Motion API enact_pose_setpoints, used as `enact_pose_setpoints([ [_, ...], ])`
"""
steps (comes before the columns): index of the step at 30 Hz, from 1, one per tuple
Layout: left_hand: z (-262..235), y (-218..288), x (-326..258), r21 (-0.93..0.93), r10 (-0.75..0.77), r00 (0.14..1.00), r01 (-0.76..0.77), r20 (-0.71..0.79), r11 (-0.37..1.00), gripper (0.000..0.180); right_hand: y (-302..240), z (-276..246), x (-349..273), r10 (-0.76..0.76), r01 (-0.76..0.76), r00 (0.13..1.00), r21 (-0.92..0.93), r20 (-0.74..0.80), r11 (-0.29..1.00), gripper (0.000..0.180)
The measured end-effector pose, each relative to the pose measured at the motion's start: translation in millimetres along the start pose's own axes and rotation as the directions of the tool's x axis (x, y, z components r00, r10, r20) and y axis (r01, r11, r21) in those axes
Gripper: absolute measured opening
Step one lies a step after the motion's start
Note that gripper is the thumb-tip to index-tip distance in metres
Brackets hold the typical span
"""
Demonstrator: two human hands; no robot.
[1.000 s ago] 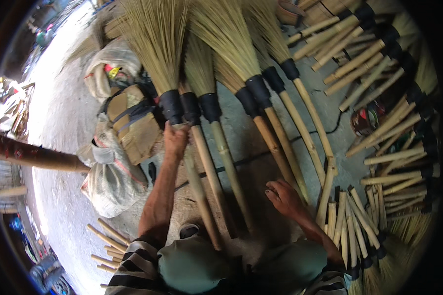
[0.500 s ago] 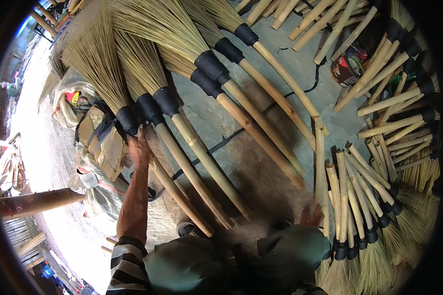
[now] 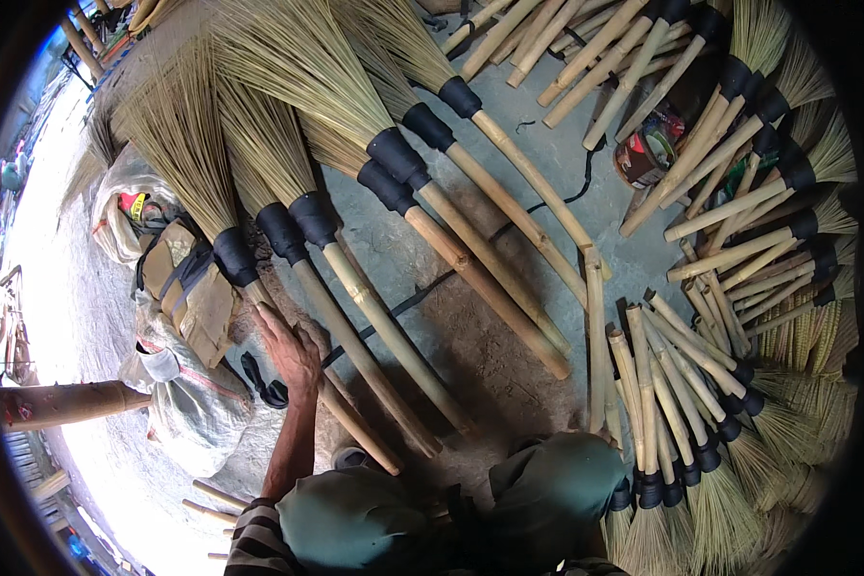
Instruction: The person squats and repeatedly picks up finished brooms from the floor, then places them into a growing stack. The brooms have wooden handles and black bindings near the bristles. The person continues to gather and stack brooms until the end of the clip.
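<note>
My left hand [image 3: 294, 353] lies on the bamboo handle of the leftmost broom [image 3: 243, 273], below its black collar. The fingers stretch out along the handle rather than wrapping round it. Beside this broom lie two more, a second broom [image 3: 332, 312] and a third broom [image 3: 360, 288], their bristles fanning away from me. Further right, a pair of close-lying brooms, one with a darker handle [image 3: 480, 278], rests on the ground. A curved-handled broom [image 3: 528, 168] lies beyond them. My right hand is out of the picture.
Several finished-looking brooms with short handles [image 3: 672, 384] curve round my right side. A tin [image 3: 643, 158] stands among handles at the far right. On the left are a white sack [image 3: 187, 408], brown cardboard-like pieces [image 3: 178, 278] and a thick bamboo pole [image 3: 67, 403].
My left hand has slid down the leftmost broom's handle, away from the collar, and its fingers have straightened. My right hand, formerly by my right knee, has left the picture. The view has shifted slightly.
</note>
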State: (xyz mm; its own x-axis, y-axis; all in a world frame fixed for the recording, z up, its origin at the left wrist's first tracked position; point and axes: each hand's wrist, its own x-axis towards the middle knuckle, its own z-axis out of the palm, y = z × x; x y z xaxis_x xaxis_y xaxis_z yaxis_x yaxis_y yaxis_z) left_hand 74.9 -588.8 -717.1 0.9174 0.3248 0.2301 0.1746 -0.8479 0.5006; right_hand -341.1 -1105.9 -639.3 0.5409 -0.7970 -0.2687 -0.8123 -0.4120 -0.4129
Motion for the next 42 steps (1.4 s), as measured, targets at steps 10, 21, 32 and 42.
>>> enact_pose_setpoints([
  [10,-13.1,6.0,-13.2,0.028,0.033,0.998,-0.035,0.060,0.999,0.096,-24.9,3.4,31.6,-0.073,0.073,0.997,-0.019,0.033,0.997,0.060],
  [21,-79.1,124.2,15.0,-0.373,0.504,0.863,-0.457,0.034,0.808,0.062,-84.0,-31.3,91.6,-0.256,0.255,0.963,0.018,0.081,0.967,0.058],
  [32,-128.9,286.1,39.8,-0.609,0.746,0.463,-0.787,-0.478,0.098,0.027,-445.8,-229.7,139.1,-0.723,0.746,0.666,0.145,-0.185,0.650,0.063],
  [42,-176.7,280.5,108.3,-0.370,0.631,0.592,-0.806,-0.501,0.463,0.074,-684.1,-122.9,101.5,-0.968,0.987,0.083,-0.154,0.236,0.047,0.048],
])
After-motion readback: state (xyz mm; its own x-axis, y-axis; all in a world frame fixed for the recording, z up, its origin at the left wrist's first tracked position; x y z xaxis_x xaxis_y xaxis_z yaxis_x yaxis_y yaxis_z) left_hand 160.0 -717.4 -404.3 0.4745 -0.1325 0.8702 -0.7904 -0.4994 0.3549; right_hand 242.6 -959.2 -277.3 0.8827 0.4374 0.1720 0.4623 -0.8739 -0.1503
